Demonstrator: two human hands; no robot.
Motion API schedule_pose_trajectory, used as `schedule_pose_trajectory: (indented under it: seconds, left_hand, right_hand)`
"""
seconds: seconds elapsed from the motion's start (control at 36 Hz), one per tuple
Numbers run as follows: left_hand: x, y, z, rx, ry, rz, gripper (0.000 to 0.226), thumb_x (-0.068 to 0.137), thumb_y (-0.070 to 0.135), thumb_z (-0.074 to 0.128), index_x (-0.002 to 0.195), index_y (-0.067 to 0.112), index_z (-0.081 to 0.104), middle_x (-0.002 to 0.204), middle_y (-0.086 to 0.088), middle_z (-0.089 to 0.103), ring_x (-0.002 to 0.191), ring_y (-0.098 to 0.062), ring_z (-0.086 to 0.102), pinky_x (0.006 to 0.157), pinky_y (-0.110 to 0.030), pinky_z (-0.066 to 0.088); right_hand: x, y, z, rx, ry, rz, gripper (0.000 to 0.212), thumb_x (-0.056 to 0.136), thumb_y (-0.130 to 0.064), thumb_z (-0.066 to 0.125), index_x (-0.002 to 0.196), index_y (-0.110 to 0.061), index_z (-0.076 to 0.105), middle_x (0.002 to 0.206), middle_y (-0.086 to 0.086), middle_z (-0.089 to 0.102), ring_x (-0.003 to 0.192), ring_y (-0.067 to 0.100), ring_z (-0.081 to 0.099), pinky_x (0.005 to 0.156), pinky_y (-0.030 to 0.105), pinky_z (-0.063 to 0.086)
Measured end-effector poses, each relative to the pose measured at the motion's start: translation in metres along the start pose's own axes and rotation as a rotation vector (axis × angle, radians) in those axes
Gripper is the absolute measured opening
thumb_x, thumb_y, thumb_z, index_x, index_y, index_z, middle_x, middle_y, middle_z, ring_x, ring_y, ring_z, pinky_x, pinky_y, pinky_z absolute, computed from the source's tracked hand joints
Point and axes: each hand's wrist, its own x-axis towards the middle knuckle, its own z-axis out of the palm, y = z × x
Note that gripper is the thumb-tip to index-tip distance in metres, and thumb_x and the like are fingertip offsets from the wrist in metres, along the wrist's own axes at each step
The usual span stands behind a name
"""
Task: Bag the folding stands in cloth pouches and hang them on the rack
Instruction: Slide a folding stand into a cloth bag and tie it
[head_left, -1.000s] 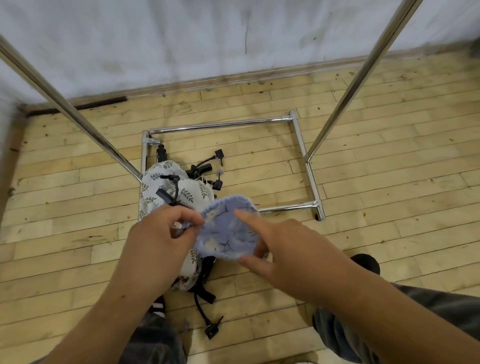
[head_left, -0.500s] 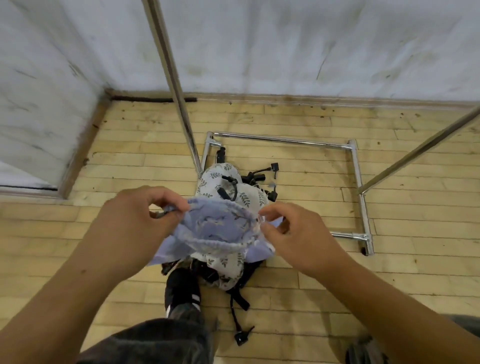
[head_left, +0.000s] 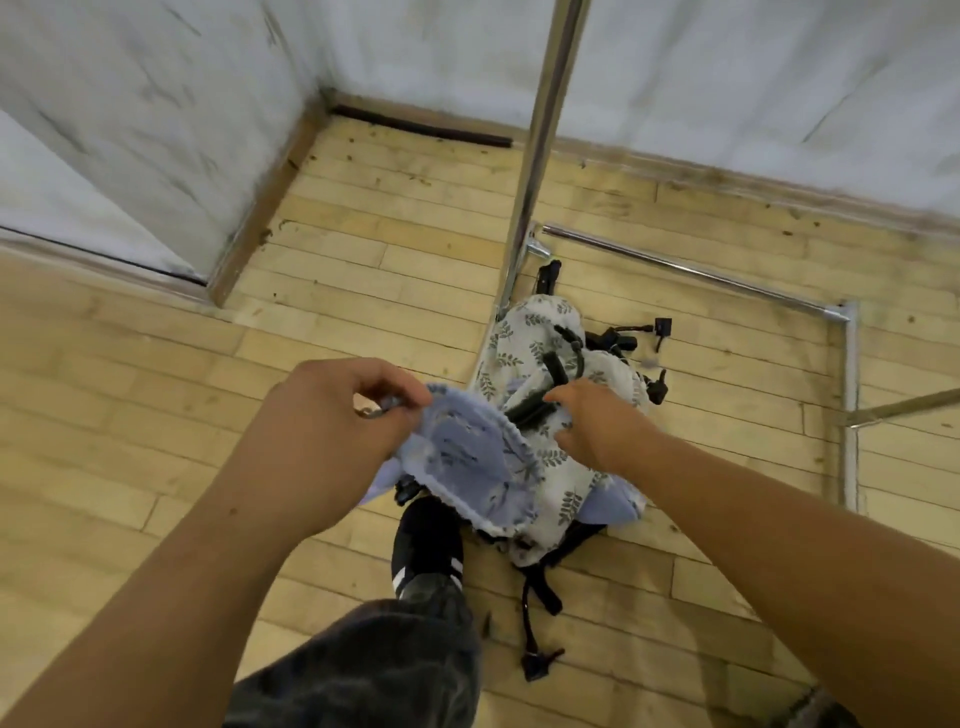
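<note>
At centre frame, our left hand (head_left: 332, 431) has its grip pinched on the blue pouch (head_left: 467, 467) rim. Our right hand (head_left: 597, 426) meets the black stand (head_left: 530, 410); we cannot tell its grip.

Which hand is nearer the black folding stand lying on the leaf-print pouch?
Right. The right hand is at the lower end of the black folding stand; the left hand is farther left, pinching the blue pouch.
</note>
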Motion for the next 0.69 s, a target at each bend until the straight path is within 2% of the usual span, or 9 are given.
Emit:
schedule_pose_trajectory:
  seconds: [0.06,0.11,0.17,0.22,0.31,0.39,0.47,0.58,0.69]
  left_hand:
    - [0.000,-0.002,0.001,0.005,-0.008,-0.009,0.015,0.096,0.025,0.070,0.090,0.038,0.073,0.096,0.017,0.070,0.078,-0.008,0.070,0.057,-0.011,0.040]
    - [0.000,-0.004,0.000,-0.003,-0.011,-0.016,0.014,0.096,0.027,0.070,0.089,0.039,0.073,0.088,0.017,0.070,0.069,-0.004,0.067,0.050,-0.010,0.040]
    - [0.001,-0.006,0.000,-0.030,-0.015,-0.016,0.014,0.096,0.026,0.070,0.089,0.038,0.073,0.079,0.017,0.066,0.051,-0.002,0.058,0.046,-0.011,0.039]
    - [0.001,-0.007,-0.002,-0.052,-0.027,-0.016,0.013,0.098,0.026,0.069,0.090,0.037,0.073,0.072,0.018,0.063,0.043,-0.003,0.051,0.044,-0.009,0.037]
    - [0.003,-0.004,-0.001,-0.078,-0.043,-0.026,0.014,0.098,0.027,0.068,0.090,0.038,0.073,0.060,0.024,0.060,0.043,-0.001,0.051,0.044,-0.008,0.036]
    - [0.004,-0.001,0.001,-0.063,-0.056,-0.018,0.017,0.098,0.025,0.068,0.089,0.038,0.074,0.057,0.028,0.058,0.038,-0.002,0.046,0.041,-0.006,0.032]
    - [0.005,-0.002,0.003,-0.057,-0.069,-0.002,0.019,0.097,0.025,0.068,0.087,0.040,0.074,0.062,0.026,0.060,0.040,-0.001,0.048,0.042,-0.007,0.033]
    - [0.004,-0.003,0.004,-0.051,-0.079,-0.008,0.018,0.096,0.026,0.069,0.085,0.039,0.073,0.055,0.031,0.054,0.043,0.005,0.050,0.042,-0.005,0.033]
    - [0.004,0.000,0.004,-0.044,-0.093,-0.015,0.016,0.096,0.028,0.069,0.085,0.038,0.074,0.055,0.031,0.056,0.033,-0.004,0.041,0.037,-0.009,0.031]
  right_hand:
    - [0.011,-0.002,0.007,-0.123,-0.082,-0.008,0.063,0.103,-0.029,0.054,0.161,-0.025,0.027,0.167,0.002,0.023,0.150,0.029,0.027,0.115,0.046,0.039]
    - [0.020,-0.004,0.015,-0.215,-0.133,-0.026,0.066,0.105,-0.025,0.050,0.163,-0.023,0.019,0.170,0.000,0.014,0.155,0.028,0.015,0.118,0.048,0.036]
    - [0.031,-0.005,0.025,-0.250,-0.133,-0.049,0.068,0.104,-0.018,0.048,0.164,-0.021,0.016,0.171,0.000,0.009,0.157,0.026,0.007,0.119,0.051,0.034]
    - [0.043,-0.009,0.033,-0.287,-0.128,-0.073,0.069,0.102,-0.010,0.047,0.163,-0.020,0.016,0.172,0.000,0.007,0.158,0.025,0.004,0.119,0.052,0.033]
    - [0.051,-0.014,0.043,-0.360,-0.134,-0.090,0.074,0.100,-0.008,0.052,0.163,-0.020,0.014,0.170,0.003,0.014,0.156,0.029,0.012,0.117,0.052,0.036]
    - [0.053,-0.019,0.050,-0.446,-0.072,-0.056,0.071,0.100,-0.017,0.054,0.161,-0.018,0.017,0.162,0.007,0.028,0.147,0.030,0.027,0.111,0.045,0.041]
    - [0.059,-0.026,0.056,-0.470,-0.037,0.011,0.061,0.100,-0.027,0.056,0.155,-0.023,0.029,0.158,0.008,0.031,0.143,0.033,0.031,0.111,0.044,0.038]
    - [0.058,-0.025,0.069,-0.458,-0.001,0.083,0.048,0.102,-0.030,0.053,0.149,-0.025,0.041,0.155,0.012,0.033,0.142,0.035,0.034,0.112,0.046,0.035]
    - [0.051,-0.015,0.079,-0.436,-0.009,0.119,0.040,0.105,-0.032,0.045,0.144,-0.023,0.045,0.145,0.013,0.049,0.135,0.036,0.043,0.110,0.046,0.036]
